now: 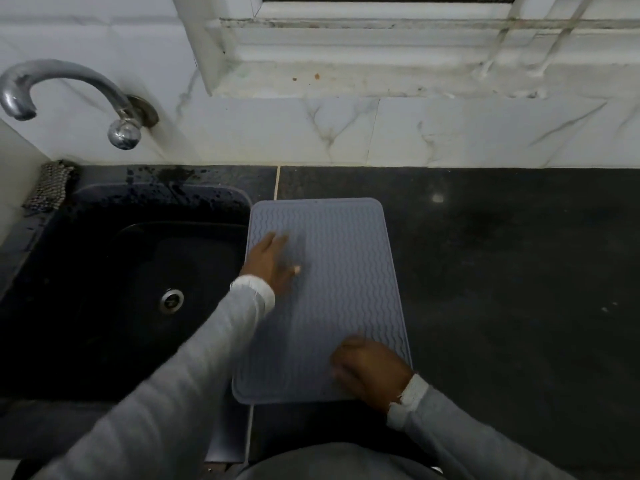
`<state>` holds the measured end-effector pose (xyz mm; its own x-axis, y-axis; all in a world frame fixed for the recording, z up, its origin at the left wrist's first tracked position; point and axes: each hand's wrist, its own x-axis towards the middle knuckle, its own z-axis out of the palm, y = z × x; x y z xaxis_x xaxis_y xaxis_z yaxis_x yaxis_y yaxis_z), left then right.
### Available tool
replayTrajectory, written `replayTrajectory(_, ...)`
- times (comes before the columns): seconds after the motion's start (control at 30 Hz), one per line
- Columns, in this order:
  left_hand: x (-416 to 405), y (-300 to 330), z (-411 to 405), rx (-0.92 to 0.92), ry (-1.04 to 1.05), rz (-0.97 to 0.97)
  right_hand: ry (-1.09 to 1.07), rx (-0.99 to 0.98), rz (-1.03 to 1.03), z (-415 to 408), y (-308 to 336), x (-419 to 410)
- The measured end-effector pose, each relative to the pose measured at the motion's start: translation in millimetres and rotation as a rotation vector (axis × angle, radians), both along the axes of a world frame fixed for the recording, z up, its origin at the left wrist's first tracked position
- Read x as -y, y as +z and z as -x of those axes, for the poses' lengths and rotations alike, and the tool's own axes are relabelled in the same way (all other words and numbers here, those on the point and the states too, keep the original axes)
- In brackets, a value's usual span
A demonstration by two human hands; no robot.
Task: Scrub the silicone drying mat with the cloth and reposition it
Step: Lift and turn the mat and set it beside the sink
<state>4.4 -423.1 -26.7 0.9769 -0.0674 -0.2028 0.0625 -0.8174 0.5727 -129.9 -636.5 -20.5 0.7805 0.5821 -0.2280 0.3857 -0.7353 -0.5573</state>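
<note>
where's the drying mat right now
In the head view the drying mat lies flat on the dark counter, just right of the sink, with both hands on it.

A dark stone bench [502, 271] holds a black sink [114, 271] at left; a marbled white wall [415, 133], chrome tap [69, 88] and grimy window sill [346, 77] lie far, in dim light.

From my end the view was dim and grainy, the black countertop [502, 271] and sink [104, 271] swallowing most detail. A small glint sat on the counter and the tap [62, 88] caught soft highlights. Both hands were motion-blurred, and the wide lens bowed the wall tiles [450, 133] at the edges.
</note>
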Motion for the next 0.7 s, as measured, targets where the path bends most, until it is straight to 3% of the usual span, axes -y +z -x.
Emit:
replayTrajectory(0.1, -15, -9, 59, -0.001, 0.146, 0.071, -0.247, 0.133, -0.039, -27, -5, 27)
replayTrajectory(0.2, -29, -22, 99, -0.051, 0.151, 0.040, -0.437, 0.187, 0.025, -47, -18, 53)
replayTrajectory(0.33, -38, -39, 115, -0.195, 0.007, -0.104, -0.377, 0.099, 0.148, -52, -40, 63)
replayTrajectory(0.43, -32, -39, 106, -0.259, -0.010, -0.104, -0.336, 0.128, 0.200, -52, -46, 65)
replayTrajectory(0.7, -9, -43, 101, -0.227, -0.058, -0.143, -0.375, 0.153, 0.236, -40, -49, 77)
